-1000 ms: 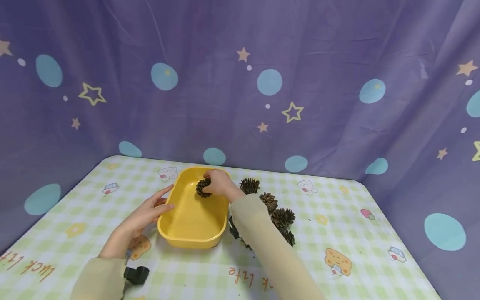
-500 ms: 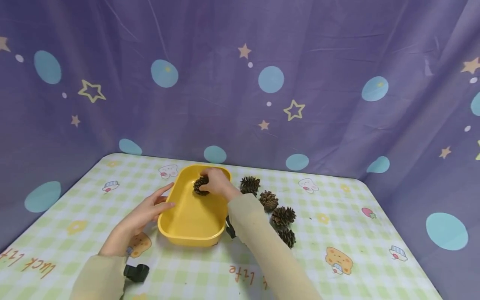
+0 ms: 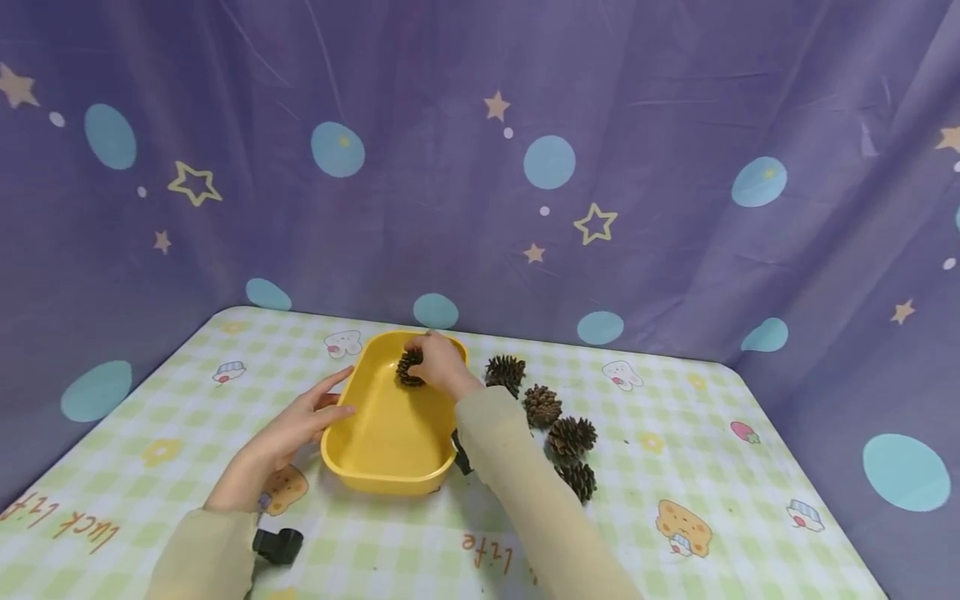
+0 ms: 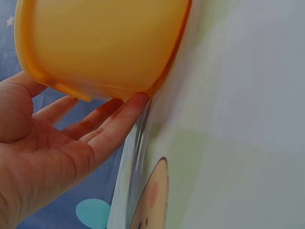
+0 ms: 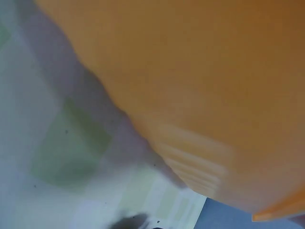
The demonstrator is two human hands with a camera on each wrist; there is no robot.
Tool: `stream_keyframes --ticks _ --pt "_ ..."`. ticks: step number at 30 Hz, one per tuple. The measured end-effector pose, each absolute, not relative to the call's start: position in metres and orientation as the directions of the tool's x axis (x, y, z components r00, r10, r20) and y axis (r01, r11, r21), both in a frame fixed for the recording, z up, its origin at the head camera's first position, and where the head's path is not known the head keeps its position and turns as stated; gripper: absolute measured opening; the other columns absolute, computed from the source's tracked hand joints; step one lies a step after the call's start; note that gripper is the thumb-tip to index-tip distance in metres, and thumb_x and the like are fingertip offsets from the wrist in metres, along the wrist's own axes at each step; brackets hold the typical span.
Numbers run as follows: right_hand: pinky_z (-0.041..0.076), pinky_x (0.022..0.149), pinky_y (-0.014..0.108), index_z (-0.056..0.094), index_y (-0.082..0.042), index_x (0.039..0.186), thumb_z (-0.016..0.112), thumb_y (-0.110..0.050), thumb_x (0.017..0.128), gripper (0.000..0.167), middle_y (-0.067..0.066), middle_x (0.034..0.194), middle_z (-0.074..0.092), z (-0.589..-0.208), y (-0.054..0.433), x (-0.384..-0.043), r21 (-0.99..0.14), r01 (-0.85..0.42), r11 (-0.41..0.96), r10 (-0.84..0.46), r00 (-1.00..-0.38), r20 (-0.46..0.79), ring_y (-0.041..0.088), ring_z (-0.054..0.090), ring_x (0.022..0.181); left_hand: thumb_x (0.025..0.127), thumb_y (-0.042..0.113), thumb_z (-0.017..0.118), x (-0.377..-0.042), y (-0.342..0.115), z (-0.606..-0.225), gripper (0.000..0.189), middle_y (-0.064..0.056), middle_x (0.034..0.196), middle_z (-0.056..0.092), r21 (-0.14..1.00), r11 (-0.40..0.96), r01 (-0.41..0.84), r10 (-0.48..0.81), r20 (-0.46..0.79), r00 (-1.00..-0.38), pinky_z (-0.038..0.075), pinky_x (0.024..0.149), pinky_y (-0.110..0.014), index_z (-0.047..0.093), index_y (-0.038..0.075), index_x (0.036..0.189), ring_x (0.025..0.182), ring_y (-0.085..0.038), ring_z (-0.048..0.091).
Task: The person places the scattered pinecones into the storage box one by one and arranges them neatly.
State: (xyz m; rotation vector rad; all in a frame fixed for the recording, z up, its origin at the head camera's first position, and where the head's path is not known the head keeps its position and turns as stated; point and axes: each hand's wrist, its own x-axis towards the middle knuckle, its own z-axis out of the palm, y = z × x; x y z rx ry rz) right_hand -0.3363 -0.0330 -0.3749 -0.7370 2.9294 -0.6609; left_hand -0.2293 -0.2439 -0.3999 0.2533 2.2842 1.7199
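Observation:
A yellow plastic basin stands on the table, left of the middle in the head view. At its left side my left hand holds it, the thumb at the rim and the other fingers against the outer wall. The left wrist view shows those fingertips touching the basin from outside. Inside its far end, my right hand grips a brown pine cone, partly hidden by the fingers. Whether the cone touches the basin's floor, I cannot tell. Only the basin's outer wall fills much of the right wrist view.
To the right of the basin lie several more pine cones in a loose row, some close beside the right sleeve. A checked cloth covers the table. Behind its far edge hangs a purple curtain.
Hardly anything differs. The head view has shifted slightly, and the right hand with the pine cone stays inside the basin's far end. The left hand keeps its place on the basin.

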Motion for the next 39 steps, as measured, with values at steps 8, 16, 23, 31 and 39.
stream_keyframes --ticks 8,16,23,31,39 --pt "0.042 0.095 0.029 0.056 -0.015 0.124 0.065 -0.016 0.084 0.041 0.003 0.125 0.053 -0.380 -0.028 -0.339 -0.420 -0.396 0.817 -0.411 -0.910 0.058 0.018 0.049 0.115 0.093 0.026 0.052 -0.229 -0.240 -0.400 0.069 -0.030 0.141 0.026 0.957 0.289 -0.034 0.291 -0.122 -0.949 0.052 0.078 -0.037 0.010 0.021 0.148 0.113 -0.036 0.051" --pt "0.043 0.094 0.029 0.055 -0.013 0.125 0.065 -0.017 0.085 0.042 0.005 0.121 0.055 -0.378 -0.024 -0.340 -0.427 -0.406 0.808 -0.425 -0.903 0.054 0.018 0.051 0.111 0.093 0.025 0.051 -0.231 -0.238 -0.400 0.069 -0.030 0.140 0.029 0.959 0.280 -0.037 0.293 -0.122 -0.948 0.052 0.079 -0.038 0.010 0.022 0.148 0.113 -0.036 0.051" --pt "0.043 0.094 0.030 0.050 -0.011 0.129 0.063 -0.018 0.086 0.045 0.005 0.127 0.053 -0.365 -0.021 -0.336 -0.466 -0.414 0.782 -0.444 -0.895 0.048 0.019 0.049 0.116 0.093 0.026 0.052 -0.232 -0.239 -0.398 0.069 -0.030 0.139 0.030 0.956 0.290 -0.043 0.284 -0.128 -0.950 0.051 0.080 -0.038 0.010 0.022 0.148 0.113 -0.035 0.051" --pt "0.046 0.088 0.028 0.055 -0.010 0.125 0.062 -0.019 0.087 0.040 0.004 0.121 0.058 -0.344 -0.011 -0.326 -0.474 -0.450 0.756 -0.483 -0.874 0.059 0.018 0.054 0.109 0.093 0.026 0.051 -0.231 -0.241 -0.395 0.070 -0.030 0.141 0.027 0.952 0.303 -0.047 0.281 -0.136 -0.950 0.052 0.080 -0.037 0.008 0.021 0.148 0.114 -0.037 0.049" --pt "0.047 0.084 0.029 0.061 -0.009 0.116 0.063 -0.020 0.086 0.032 0.005 0.109 0.063 -0.337 0.005 -0.320 -0.491 -0.450 0.746 -0.491 -0.870 0.052 0.018 0.057 0.101 0.094 0.027 0.051 -0.230 -0.242 -0.396 0.070 -0.031 0.141 0.026 0.948 0.315 -0.040 0.286 -0.135 -0.949 0.052 0.079 -0.037 0.007 0.021 0.148 0.113 -0.037 0.050"
